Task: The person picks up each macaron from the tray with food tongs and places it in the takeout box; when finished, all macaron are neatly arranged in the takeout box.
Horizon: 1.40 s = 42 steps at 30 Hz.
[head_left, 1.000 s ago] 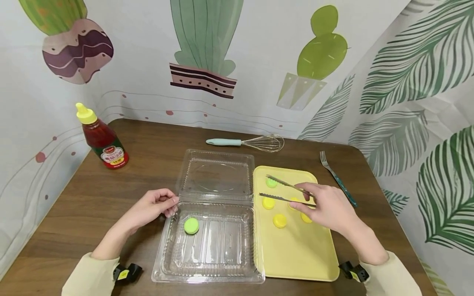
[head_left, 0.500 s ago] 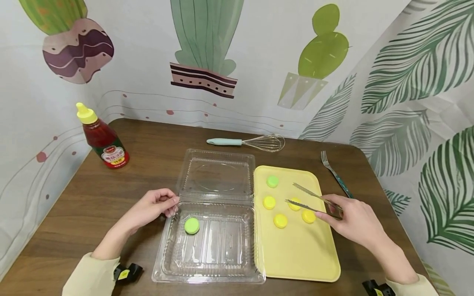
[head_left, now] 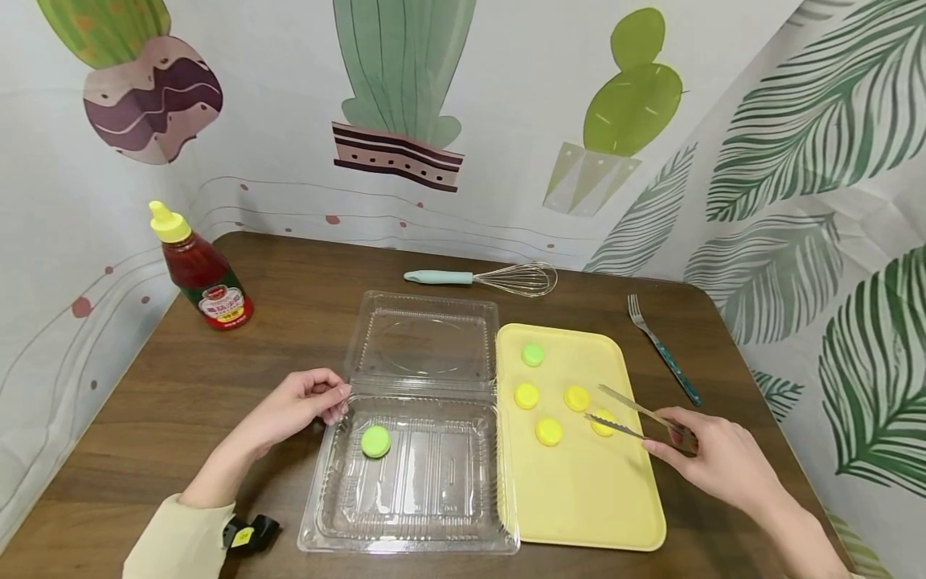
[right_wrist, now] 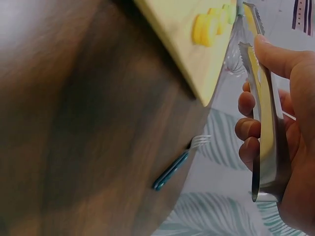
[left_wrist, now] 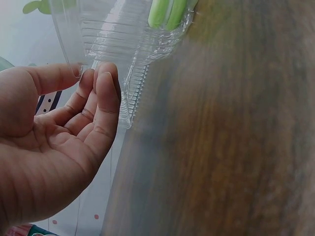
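R hand (head_left: 723, 460) grips tongs (right_wrist: 269, 152) nr tray (head_left: 579, 498).

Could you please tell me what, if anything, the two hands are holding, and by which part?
The right hand holds the metal tongs by their two arms; the left hand pinches the clear container at its left edge.

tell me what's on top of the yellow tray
One green macaron and four yellow macarons sit on the tray. The tongs in the right hand partly hide the rightmost yellow macaron; the tray under the macarons is covered.
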Each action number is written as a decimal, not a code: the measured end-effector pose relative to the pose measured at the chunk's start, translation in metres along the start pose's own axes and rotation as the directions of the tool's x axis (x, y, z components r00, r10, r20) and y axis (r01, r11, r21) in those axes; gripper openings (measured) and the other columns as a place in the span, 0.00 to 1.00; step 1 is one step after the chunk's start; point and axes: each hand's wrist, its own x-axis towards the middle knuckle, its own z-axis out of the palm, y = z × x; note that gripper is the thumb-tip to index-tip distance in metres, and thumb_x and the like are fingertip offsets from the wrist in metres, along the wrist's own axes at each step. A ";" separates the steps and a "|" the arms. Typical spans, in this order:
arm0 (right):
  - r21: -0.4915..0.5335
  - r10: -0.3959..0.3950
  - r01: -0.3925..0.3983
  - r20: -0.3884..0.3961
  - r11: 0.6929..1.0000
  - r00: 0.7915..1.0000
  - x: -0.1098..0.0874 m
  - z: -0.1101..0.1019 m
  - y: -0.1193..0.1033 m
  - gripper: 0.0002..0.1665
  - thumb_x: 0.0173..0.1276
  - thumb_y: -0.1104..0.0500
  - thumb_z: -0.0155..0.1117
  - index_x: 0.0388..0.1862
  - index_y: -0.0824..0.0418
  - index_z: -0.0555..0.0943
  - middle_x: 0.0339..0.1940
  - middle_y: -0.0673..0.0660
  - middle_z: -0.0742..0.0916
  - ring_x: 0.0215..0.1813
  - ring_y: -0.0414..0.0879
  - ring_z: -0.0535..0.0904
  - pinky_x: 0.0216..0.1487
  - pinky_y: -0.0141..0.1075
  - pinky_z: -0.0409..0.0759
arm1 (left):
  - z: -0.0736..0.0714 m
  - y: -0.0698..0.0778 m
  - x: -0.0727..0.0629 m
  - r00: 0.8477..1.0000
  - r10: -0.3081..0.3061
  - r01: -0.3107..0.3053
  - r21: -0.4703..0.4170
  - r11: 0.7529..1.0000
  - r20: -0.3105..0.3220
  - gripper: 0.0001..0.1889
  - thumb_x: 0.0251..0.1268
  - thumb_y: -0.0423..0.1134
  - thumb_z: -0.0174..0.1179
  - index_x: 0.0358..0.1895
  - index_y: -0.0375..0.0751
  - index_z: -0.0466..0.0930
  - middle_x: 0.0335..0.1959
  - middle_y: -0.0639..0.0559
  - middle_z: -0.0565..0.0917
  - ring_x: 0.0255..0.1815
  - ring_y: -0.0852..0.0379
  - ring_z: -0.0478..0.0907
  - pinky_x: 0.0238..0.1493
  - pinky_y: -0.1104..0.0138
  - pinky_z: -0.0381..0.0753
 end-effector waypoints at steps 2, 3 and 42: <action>-0.006 0.015 -0.015 0.013 1.000 1.000 -0.004 0.001 0.003 0.19 0.56 0.45 0.79 0.41 0.51 0.83 0.22 0.36 0.72 0.18 0.30 0.60 0.19 0.30 0.59 | 0.000 0.000 0.000 1.000 0.000 0.000 -0.002 1.000 0.001 0.13 0.74 0.36 0.57 0.42 0.24 0.77 0.29 0.43 0.80 0.27 0.57 0.77 0.31 0.65 0.79; -0.007 0.020 -0.020 0.020 1.000 1.000 -0.006 0.001 0.005 0.19 0.56 0.44 0.78 0.41 0.51 0.83 0.22 0.36 0.72 0.18 0.30 0.61 0.19 0.30 0.59 | 0.000 0.000 0.000 1.000 -0.001 0.001 -0.003 1.000 0.001 0.13 0.74 0.36 0.57 0.42 0.24 0.77 0.29 0.43 0.80 0.27 0.56 0.77 0.31 0.65 0.79; -0.014 0.018 -0.018 0.064 1.000 0.998 -0.018 0.010 0.015 0.16 0.61 0.47 0.76 0.44 0.53 0.87 0.20 0.34 0.71 0.19 0.29 0.61 0.22 0.30 0.60 | 0.000 0.001 -0.001 1.000 -0.003 0.004 0.013 1.000 -0.004 0.13 0.75 0.37 0.57 0.41 0.26 0.77 0.28 0.44 0.80 0.27 0.57 0.77 0.28 0.65 0.77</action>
